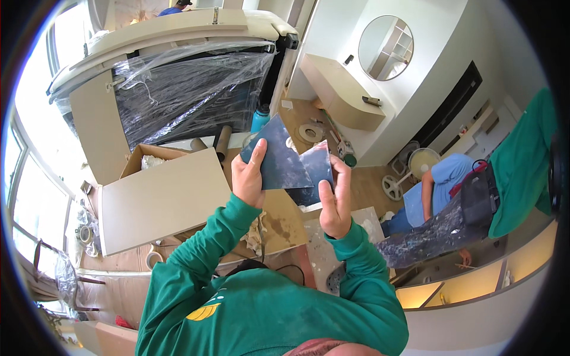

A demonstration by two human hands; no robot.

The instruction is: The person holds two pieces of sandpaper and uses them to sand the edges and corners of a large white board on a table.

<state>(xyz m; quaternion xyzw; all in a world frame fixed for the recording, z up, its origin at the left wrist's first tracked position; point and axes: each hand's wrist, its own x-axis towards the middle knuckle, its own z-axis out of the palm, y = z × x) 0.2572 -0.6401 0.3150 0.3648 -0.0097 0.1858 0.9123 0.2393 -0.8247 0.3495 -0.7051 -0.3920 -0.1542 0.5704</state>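
In front of my chest I hold dusty, dark blue-grey sandpaper. My left hand (247, 177) pinches a larger sandpaper sheet (278, 157), its thumb lying on the face and its fingers hidden behind. A smaller sandpaper piece (317, 164) is gripped by my right hand (336, 204), thumb in front. The two pieces overlap at the middle, with whitish dust on their surfaces. Another dark part shows below them; I cannot tell which piece it belongs to. Both forearms wear green sleeves.
A beige panel (163, 199) lies by an open cardboard box (148, 159). Plastic-wrapped furniture (193, 89) stands ahead, near a blue bottle (260, 118). At right are a person in a blue shirt (448, 181), a person in green (525, 172) and a fan (423, 161).
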